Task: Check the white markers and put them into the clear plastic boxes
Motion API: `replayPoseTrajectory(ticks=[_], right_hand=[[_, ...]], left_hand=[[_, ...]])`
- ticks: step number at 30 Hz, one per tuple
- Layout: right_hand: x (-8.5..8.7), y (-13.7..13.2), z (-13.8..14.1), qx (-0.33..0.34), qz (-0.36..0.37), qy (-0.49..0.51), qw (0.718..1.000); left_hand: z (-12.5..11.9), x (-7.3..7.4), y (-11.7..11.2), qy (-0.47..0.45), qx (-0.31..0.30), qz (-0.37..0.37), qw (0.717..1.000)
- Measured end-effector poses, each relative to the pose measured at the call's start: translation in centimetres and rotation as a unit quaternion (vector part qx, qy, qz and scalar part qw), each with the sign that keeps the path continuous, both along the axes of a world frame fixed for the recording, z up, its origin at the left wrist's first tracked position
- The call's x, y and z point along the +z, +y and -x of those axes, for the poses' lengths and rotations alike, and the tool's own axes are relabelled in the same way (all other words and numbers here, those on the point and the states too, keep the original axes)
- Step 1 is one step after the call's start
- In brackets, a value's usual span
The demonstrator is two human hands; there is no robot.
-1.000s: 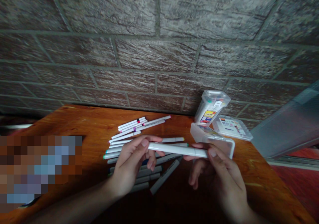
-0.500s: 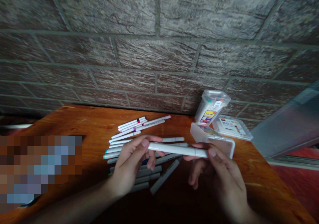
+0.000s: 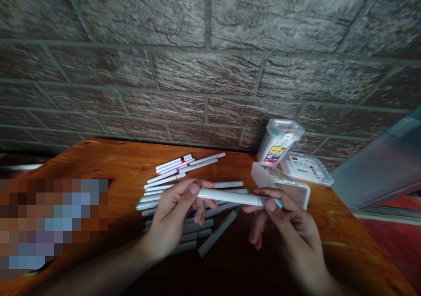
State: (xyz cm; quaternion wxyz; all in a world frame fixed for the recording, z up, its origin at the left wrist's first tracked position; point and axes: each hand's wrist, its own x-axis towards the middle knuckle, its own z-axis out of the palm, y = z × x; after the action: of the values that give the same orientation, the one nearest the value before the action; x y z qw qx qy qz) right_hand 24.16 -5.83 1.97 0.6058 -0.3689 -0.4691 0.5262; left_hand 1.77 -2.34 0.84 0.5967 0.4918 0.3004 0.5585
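A white marker (image 3: 230,196) with a teal tip at its right end lies level between my two hands, above the table. My left hand (image 3: 176,212) pinches its left end between thumb and forefinger. At the other end, my right hand (image 3: 292,226) grips the marker near the teal tip, thumb on the near side and the other fingers curled below. Beneath and behind my hands, several white and grey markers (image 3: 197,165) lie in a loose row on the wooden table (image 3: 108,164). My left hand hides part of that row.
At the back right stands a clear plastic container (image 3: 278,140) with markers inside. Beside it are an open clear case (image 3: 296,190) and a flat printed case (image 3: 305,169). A stone-patterned wall (image 3: 184,68) rises behind the table. Pixelation covers the lower left area.
My right thumb and fingers have shifted left along the marker, so its teal end now shows. My left hand has barely moved.
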Motion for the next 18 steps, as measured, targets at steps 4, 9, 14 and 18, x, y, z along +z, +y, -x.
replayPoseTrajectory(ticks=[4,9,14,18], right_hand=[[0.04,-0.02,0.09,-0.012,-0.023,-0.025,0.999],[0.14,0.19,0.23,-0.031,-0.039,-0.047,0.998],[0.2,0.29,0.33,-0.031,-0.038,-0.044,0.998],[0.35,0.21,0.36,-0.024,-0.043,-0.05,0.998]], left_hand=[[-0.09,0.16,-0.07,0.013,0.001,-0.005,1.0],[-0.2,0.31,-0.11,0.052,0.019,-0.008,0.998],[-0.08,0.36,-0.06,0.088,0.031,-0.019,0.995],[-0.04,0.67,-0.09,0.113,0.041,-0.031,0.992]])
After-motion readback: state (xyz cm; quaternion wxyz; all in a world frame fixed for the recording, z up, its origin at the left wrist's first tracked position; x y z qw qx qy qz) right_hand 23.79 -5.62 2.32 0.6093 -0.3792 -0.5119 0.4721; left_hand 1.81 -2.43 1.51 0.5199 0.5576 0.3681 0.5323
